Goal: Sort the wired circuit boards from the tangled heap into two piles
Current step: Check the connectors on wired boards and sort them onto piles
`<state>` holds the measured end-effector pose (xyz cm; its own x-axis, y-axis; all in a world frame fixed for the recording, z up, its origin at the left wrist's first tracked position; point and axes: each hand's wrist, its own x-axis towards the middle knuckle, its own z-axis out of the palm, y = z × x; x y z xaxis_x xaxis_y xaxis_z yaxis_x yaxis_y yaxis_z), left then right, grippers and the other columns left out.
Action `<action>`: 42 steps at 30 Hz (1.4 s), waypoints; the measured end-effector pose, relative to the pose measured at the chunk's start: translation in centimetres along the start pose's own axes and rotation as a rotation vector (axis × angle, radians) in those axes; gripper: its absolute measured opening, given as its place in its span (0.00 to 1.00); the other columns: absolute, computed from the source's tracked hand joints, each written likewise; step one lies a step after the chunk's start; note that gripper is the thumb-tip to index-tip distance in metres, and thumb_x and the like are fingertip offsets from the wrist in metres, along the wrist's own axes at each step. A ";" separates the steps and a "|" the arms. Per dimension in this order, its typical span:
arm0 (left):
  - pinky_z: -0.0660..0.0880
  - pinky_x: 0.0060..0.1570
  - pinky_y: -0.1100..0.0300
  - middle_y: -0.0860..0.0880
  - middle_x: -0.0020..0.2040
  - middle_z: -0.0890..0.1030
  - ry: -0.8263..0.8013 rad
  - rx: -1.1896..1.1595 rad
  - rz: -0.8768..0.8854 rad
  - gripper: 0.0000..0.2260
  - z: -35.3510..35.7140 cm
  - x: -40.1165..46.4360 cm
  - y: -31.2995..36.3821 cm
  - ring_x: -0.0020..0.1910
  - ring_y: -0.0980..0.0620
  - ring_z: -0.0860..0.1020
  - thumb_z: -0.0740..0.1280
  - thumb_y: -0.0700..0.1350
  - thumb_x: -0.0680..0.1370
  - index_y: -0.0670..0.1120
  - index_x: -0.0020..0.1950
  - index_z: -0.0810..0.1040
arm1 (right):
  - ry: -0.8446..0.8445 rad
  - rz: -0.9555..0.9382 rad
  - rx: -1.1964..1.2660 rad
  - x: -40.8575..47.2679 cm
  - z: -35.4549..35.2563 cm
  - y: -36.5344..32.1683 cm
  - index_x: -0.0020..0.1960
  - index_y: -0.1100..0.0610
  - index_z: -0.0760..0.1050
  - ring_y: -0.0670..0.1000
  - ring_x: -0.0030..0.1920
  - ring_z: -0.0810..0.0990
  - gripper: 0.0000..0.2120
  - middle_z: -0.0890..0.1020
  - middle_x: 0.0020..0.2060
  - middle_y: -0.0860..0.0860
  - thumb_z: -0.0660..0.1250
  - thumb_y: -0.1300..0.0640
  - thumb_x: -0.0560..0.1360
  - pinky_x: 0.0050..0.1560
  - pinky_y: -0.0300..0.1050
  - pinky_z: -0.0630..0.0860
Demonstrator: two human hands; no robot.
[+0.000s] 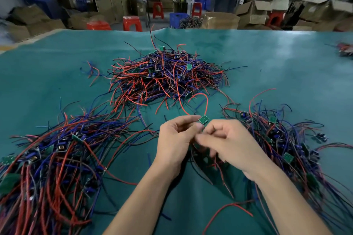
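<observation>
While our left hand pinches a board, its red wire loops up. Our right hand curls beside it; what it grips, we cannot tell.

We have one head-worn view, looking forward and down, close over the desk toward its far edge.
</observation>
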<state>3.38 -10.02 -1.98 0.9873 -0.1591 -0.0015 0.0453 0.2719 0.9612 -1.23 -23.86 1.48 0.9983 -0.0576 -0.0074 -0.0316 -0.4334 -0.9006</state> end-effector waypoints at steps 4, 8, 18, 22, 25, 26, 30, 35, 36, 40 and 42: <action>0.75 0.35 0.63 0.45 0.36 0.83 -0.045 0.001 0.041 0.07 -0.1 -0.2 0.0 0.32 0.52 0.77 0.72 0.33 0.73 0.43 0.47 0.86 | 0.337 0.020 0.117 0.6 0.2 0.7 0.41 0.53 0.82 0.51 0.32 0.82 0.15 0.84 0.33 0.52 0.74 0.40 0.70 0.29 0.44 0.74; 0.73 0.35 0.65 0.46 0.35 0.82 -0.150 0.059 0.104 0.10 0.0 -0.4 0.1 0.32 0.53 0.76 0.73 0.31 0.72 0.45 0.45 0.86 | 0.380 0.049 0.290 0.9 0.0 1.0 0.41 0.56 0.85 0.50 0.29 0.81 0.07 0.85 0.32 0.53 0.77 0.53 0.74 0.27 0.41 0.76; 0.66 0.25 0.66 0.48 0.35 0.82 -0.160 0.153 0.044 0.08 0.0 -0.3 0.0 0.25 0.55 0.70 0.72 0.45 0.77 0.41 0.52 0.81 | 0.234 -0.049 0.609 1.0 0.3 0.5 0.46 0.58 0.86 0.49 0.44 0.86 0.10 0.88 0.45 0.55 0.67 0.65 0.81 0.38 0.39 0.80; 0.62 0.22 0.70 0.47 0.32 0.80 -0.184 0.128 0.004 0.04 0.0 -0.2 0.3 0.22 0.58 0.66 0.72 0.40 0.77 0.40 0.49 0.82 | 0.257 -0.083 0.505 1.0 0.4 0.7 0.45 0.54 0.87 0.47 0.44 0.87 0.11 0.88 0.48 0.49 0.69 0.64 0.80 0.36 0.38 0.80; 0.61 0.22 0.71 0.45 0.32 0.78 -0.197 0.121 -0.004 0.02 0.0 -0.3 0.4 0.21 0.61 0.67 0.72 0.38 0.76 0.43 0.44 0.83 | 0.453 -0.127 0.264 1.2 -0.7 1.3 0.46 0.51 0.86 0.45 0.40 0.86 0.08 0.88 0.43 0.46 0.70 0.60 0.80 0.31 0.37 0.78; 0.61 0.22 0.71 0.45 0.32 0.77 -0.201 0.123 -0.007 0.02 0.1 -0.3 0.3 0.21 0.61 0.66 0.72 0.38 0.76 0.43 0.45 0.83 | 0.527 -0.135 0.284 1.3 -1.4 1.5 0.45 0.52 0.85 0.44 0.37 0.85 0.09 0.88 0.41 0.47 0.69 0.61 0.81 0.30 0.37 0.77; 0.61 0.23 0.72 0.47 0.30 0.79 -0.196 0.103 -0.018 0.02 0.1 -0.4 0.5 0.21 0.61 0.67 0.71 0.37 0.77 0.42 0.46 0.83 | 0.803 -0.179 0.421 1.6 -4.1 2.0 0.45 0.54 0.81 0.46 0.31 0.79 0.11 0.87 0.41 0.55 0.64 0.62 0.83 0.29 0.37 0.76; 0.62 0.24 0.70 0.47 0.32 0.79 -0.043 -0.124 -0.047 0.05 -0.4 0.0 0.8 0.23 0.58 0.65 0.69 0.37 0.77 0.44 0.45 0.83 | 0.847 -0.135 0.707 1.5 -4.0 0.9 0.47 0.58 0.79 0.50 0.31 0.80 0.11 0.87 0.42 0.60 0.66 0.52 0.83 0.29 0.39 0.77; 0.62 0.24 0.70 0.47 0.32 0.79 -0.025 -0.162 -0.048 0.05 -0.4 0.1 0.8 0.24 0.58 0.66 0.69 0.37 0.77 0.44 0.45 0.83 | 0.765 -0.127 0.706 1.3 -3.4 0.5 0.47 0.57 0.79 0.50 0.31 0.81 0.11 0.87 0.41 0.58 0.70 0.49 0.79 0.29 0.40 0.77; 0.62 0.24 0.69 0.47 0.32 0.79 -0.102 -0.116 0.012 0.02 -0.1 -0.2 0.7 0.24 0.57 0.65 0.72 0.40 0.73 0.45 0.43 0.85 | 0.394 -0.145 0.260 0.5 0.4 -0.1 0.49 0.52 0.83 0.48 0.39 0.86 0.18 0.88 0.39 0.50 0.74 0.40 0.67 0.37 0.50 0.83; 0.62 0.23 0.68 0.45 0.32 0.79 -0.157 -0.041 0.041 0.02 0.0 -0.6 0.8 0.23 0.57 0.65 0.73 0.42 0.72 0.44 0.41 0.85 | 0.366 -0.187 0.184 0.3 1.3 -0.2 0.48 0.51 0.84 0.46 0.41 0.87 0.13 0.88 0.39 0.46 0.76 0.45 0.69 0.45 0.52 0.84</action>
<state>2.87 -9.70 -1.20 0.9526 -0.2926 0.0832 0.0153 0.3193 0.9475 -0.87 -22.61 1.06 0.9022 -0.3220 0.2869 0.1896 -0.3015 -0.9344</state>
